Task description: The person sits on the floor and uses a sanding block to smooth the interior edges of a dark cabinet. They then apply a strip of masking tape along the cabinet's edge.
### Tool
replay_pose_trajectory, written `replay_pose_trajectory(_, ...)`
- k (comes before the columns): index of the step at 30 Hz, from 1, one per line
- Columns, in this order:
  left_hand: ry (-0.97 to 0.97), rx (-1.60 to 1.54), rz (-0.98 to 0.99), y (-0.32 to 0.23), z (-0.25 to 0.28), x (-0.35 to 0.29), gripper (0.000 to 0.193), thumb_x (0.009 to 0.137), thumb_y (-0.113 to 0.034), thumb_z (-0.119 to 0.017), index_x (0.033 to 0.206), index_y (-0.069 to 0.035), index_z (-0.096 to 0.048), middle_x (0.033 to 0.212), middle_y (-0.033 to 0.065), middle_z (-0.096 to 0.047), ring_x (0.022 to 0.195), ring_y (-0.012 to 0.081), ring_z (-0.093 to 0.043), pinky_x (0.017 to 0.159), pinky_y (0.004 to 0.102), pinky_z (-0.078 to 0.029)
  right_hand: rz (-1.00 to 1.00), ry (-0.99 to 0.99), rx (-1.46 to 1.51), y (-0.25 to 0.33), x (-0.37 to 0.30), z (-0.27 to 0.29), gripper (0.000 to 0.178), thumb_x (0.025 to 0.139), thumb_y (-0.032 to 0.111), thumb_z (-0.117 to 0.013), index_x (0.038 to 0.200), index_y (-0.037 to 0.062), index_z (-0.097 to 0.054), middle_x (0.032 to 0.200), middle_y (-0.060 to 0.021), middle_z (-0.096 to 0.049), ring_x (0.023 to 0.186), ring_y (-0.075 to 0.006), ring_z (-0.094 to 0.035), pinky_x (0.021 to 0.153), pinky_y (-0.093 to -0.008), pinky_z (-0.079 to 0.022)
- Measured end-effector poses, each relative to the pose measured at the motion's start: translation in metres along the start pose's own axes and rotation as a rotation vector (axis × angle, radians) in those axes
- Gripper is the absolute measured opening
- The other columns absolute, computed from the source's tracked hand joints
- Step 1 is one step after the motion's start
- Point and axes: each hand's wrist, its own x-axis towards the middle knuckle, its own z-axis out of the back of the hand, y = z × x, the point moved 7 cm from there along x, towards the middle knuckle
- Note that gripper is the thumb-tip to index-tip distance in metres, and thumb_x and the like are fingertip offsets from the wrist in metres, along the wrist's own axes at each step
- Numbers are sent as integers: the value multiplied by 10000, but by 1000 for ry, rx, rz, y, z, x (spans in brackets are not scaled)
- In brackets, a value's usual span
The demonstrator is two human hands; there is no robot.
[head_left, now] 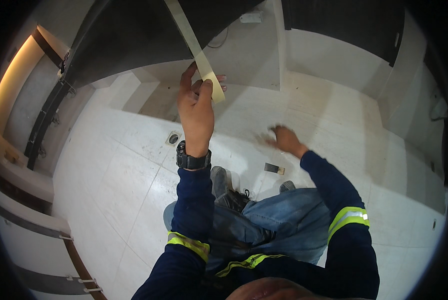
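A strip of pale yellow masking tape runs down across a dark panel and hangs past its lower edge. My left hand pinches the tape near its free lower end, thumb in front and fingers behind. A black watch is on that wrist. Over the floor to the right, my right hand is apart from the tape. Motion smears its fingers, so I cannot tell how they are held. Between my feet and that hand lies a small flat piece, dark with a tan end.
On the pale tiled floor is a square drain or floor box, left of my left wrist. Another dark panel stands at the far right. Shelving with a lit strip is at the left. My shoes are close below.
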Motion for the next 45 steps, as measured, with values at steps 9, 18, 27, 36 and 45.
replay_pose_trajectory(9, 66, -209, 4, 4, -10, 8, 553, 924, -69, -442, 1453, 92, -428, 1193, 220, -670, 961, 254, -674, 922, 378, -554, 104, 490, -181, -52, -46, -144, 617, 772, 445, -814, 1183, 11, -657, 1064, -217, -730, 1021, -386, -714, 889, -488, -570)
replay_pose_trajectory(18, -11, -72, -20, 10, -7, 5, 338, 1065, -253, -551, 1243, 28, -608, 861, 107, -751, 697, 89, -620, 661, 248, -474, 108, 397, -136, -41, -45, -164, 406, 768, 135, -736, 1141, -2, -651, 1049, -241, -731, 1017, -395, -719, 873, -489, -584)
replay_pose_trajectory(27, -28, -30, -123, 11, -5, 8, 315, 1083, -224, -508, 1231, 32, -615, 810, 82, -730, 631, 93, -592, 641, 247, -463, 143, 404, -173, -35, -20, -145, 264, 846, 136, -627, 1082, 29, -678, 974, -239, -727, 987, -412, -705, 870, -508, -567)
replay_pose_trajectory(36, -68, -7, -132, 19, -7, 8, 363, 1097, -265, -460, 1216, 29, -637, 754, 81, -705, 626, 68, -561, 631, 226, -452, 420, -689, 266, 78, 21, 214, 190, 970, 106, -645, 1136, 54, -568, 951, -197, -724, 845, -416, -702, 736, -480, -554)
replay_pose_trajectory(45, -126, 6, -148, 19, -5, 8, 331, 1096, -211, -455, 1081, 50, -657, 945, 116, -728, 668, 116, -659, 609, 258, -497, 855, -939, -265, 184, 10, 302, 326, 920, 91, -713, 1241, 142, -691, 977, -54, -725, 877, -261, -693, 761, -369, -570)
